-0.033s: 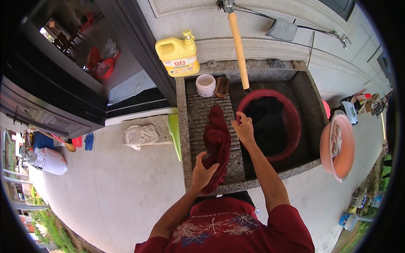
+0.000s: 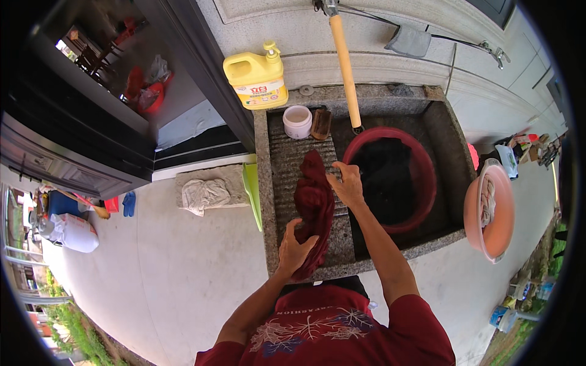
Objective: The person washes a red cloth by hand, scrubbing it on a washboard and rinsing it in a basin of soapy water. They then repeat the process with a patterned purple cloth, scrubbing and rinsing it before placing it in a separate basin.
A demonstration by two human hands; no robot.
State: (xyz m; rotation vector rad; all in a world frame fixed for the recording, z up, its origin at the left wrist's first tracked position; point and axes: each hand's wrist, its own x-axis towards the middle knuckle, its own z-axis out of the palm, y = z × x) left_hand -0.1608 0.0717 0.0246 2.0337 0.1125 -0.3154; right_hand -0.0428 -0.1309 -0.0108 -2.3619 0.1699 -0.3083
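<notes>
A bunched dark red garment (image 2: 314, 192) lies lengthwise on the ridged washboard side (image 2: 284, 183) of a stone sink. My left hand (image 2: 296, 249) rests against its lower part, thumb and fingers curved apart around a gap. My right hand (image 2: 348, 186) hovers between the garment and a red basin (image 2: 427, 201), fingers spread and holding nothing. Dark contents, partly in shadow, fill the basin, which sits in the deeper part of the sink. At the washboard's far end stand a white tub (image 2: 298, 124) and a brown scrubbing brush (image 2: 321, 125).
A yellow pump jug (image 2: 256, 79) stands on the sink's back left corner. From the tap hangs a yellow hose (image 2: 346, 70) toward the basin. A pink basin (image 2: 497, 213) holding pale cloth is right of the sink. Left lie a green board (image 2: 253, 192) and a whitish cloth (image 2: 206, 194).
My right hand has shifted slightly left, off the red basin's rim and closer to the garment. My left hand has barely moved.
</notes>
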